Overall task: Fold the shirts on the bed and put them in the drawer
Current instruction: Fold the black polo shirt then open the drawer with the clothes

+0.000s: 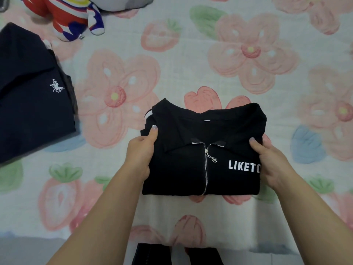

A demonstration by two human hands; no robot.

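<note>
A black zip-collar shirt (pixel 191 169) with white letters lies folded into a square on the flowered bedsheet (pixel 191 60), collar away from me. My left hand (pixel 142 152) grips its left edge, thumb on top and fingers underneath. My right hand (pixel 271 163) grips the right edge the same way, partly covering the lettering. A second dark navy shirt (pixel 32 104) with a small white horse-rider logo lies folded at the left side of the bed. No drawer is in view.
A red, white and blue plush toy (pixel 70 18) lies at the far left top, beside a grey object (pixel 126 2). The bed's near edge runs along the bottom, with dark shapes (pixel 175 254) below it.
</note>
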